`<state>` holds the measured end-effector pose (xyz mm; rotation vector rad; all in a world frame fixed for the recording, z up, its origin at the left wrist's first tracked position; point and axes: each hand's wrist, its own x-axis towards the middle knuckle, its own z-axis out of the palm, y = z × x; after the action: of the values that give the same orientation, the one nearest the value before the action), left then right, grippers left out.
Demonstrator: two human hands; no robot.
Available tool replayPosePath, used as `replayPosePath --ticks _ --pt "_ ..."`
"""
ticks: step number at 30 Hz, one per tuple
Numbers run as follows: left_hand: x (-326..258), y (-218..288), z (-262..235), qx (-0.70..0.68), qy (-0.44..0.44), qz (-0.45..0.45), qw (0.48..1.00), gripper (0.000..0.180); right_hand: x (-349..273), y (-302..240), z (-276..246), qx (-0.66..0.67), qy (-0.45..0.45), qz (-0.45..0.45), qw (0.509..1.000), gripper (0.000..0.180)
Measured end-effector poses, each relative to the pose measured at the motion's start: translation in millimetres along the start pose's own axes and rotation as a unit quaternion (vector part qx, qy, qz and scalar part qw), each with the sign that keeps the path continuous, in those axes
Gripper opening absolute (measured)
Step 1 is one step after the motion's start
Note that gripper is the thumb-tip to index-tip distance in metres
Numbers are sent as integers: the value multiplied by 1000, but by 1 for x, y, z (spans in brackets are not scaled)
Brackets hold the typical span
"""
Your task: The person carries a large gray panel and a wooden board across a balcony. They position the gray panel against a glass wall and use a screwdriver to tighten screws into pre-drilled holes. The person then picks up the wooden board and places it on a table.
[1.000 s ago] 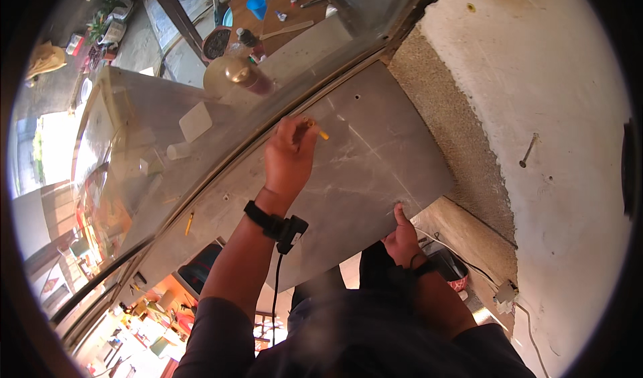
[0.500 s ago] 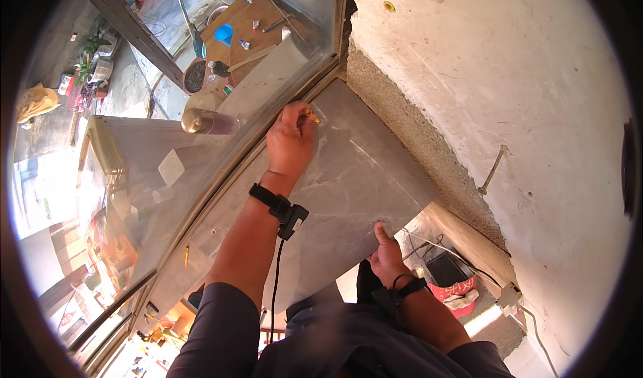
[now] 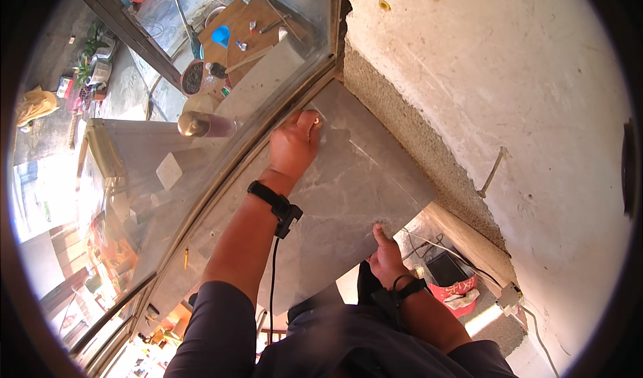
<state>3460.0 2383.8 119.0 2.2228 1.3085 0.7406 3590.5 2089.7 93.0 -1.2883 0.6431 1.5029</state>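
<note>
A grey, marble-veined slab (image 3: 362, 183) lies in the corner between the window frame and the wall. My left hand (image 3: 295, 140) rests near its far end, close to the window, with fingers curled in. From between the thumb and forefinger pokes the tip of a small brass-coloured piece (image 3: 317, 120); the rest of it is hidden. My right hand (image 3: 386, 257) grips the slab's near right edge. Its thumb lies on top, while the other fingers are mostly out of sight below.
A bolt (image 3: 492, 171) sticks out of the rough white wall (image 3: 549, 103) on the right. Along the left runs window glass in a frame (image 3: 231, 177). A small yellow stick (image 3: 186, 259) lies by the frame. Below right stand a red bucket (image 3: 455, 291) and loose cables.
My left hand has turned and closed further, shifting slightly nearer to me, so less of the brass-coloured piece shows. My right hand stays on the slab's edge.
</note>
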Motion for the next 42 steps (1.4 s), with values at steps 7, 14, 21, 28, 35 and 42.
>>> replayPosePath --ticks 7,14,21,28,35,42 --pt "1 -2 -5 35 -50 -21 998 14 6 3 -7 -6 -2 -7 1000 48" --pt "-1 3 -12 -103 -21 -76 992 12 -2 -1 4 -30 -15 -24 999 48" --pt "5 0 -12 -43 -28 -23 998 8 3 0 -3 18 -12 7 1000 50" --pt "4 -12 -4 -33 -35 29 998 10 1 3 -2 2 -13 -14 1000 49" --pt "6 -7 1 30 -48 -17 998 7 1 -2 -1 14 -15 16 1000 52" --pt "7 -3 -7 94 -79 -8 992 8 5 0 -6 -4 -28 7 1000 47"
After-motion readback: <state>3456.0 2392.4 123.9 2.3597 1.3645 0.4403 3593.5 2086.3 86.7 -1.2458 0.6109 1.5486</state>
